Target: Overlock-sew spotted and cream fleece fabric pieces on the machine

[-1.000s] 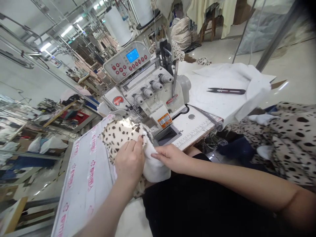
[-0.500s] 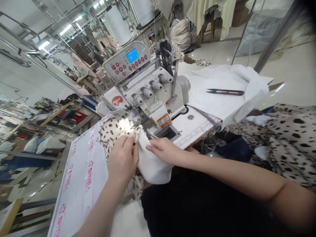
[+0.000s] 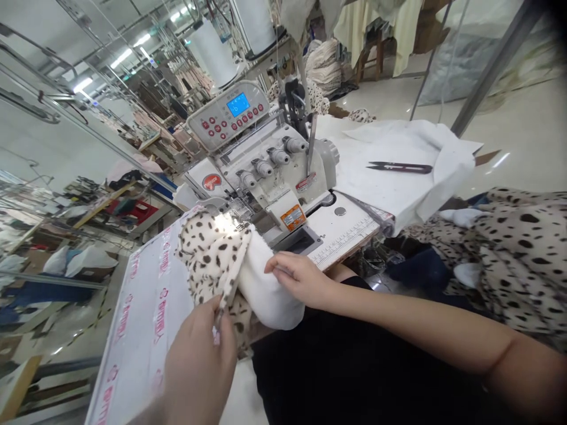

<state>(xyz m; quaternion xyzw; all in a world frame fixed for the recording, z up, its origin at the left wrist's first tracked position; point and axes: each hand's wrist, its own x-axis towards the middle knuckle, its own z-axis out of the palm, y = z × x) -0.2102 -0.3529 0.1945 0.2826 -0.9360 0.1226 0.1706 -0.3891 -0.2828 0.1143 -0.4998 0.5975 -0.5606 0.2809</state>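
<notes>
An overlock sewing machine (image 3: pixel 261 171) stands ahead, its presser foot on the edge of a leopard-spotted plush fabric (image 3: pixel 210 254). Beside that piece lies a thick white fleece fabric (image 3: pixel 272 298), folded against it. My left hand (image 3: pixel 199 360) pinches the lower edge of the spotted fabric, close to me. My right hand (image 3: pixel 301 277) lies on top of the white fleece, its fingers pointing toward the machine. The fabric under the needle is hidden by the presser foot and glare.
Black thread snips (image 3: pixel 401 167) lie on white cloth (image 3: pixel 390 147) right of the machine. A ruler-marked table insert (image 3: pixel 341 242) sits in front of it. Spotted fabric (image 3: pixel 518 254) is piled at right. A white board (image 3: pixel 146 313) with pink print lies at left.
My left hand has come off the top of the spotted fabric and moved down toward me, now pinching its lower edge. More spotted fabric shows. My right hand stays on the fleece.
</notes>
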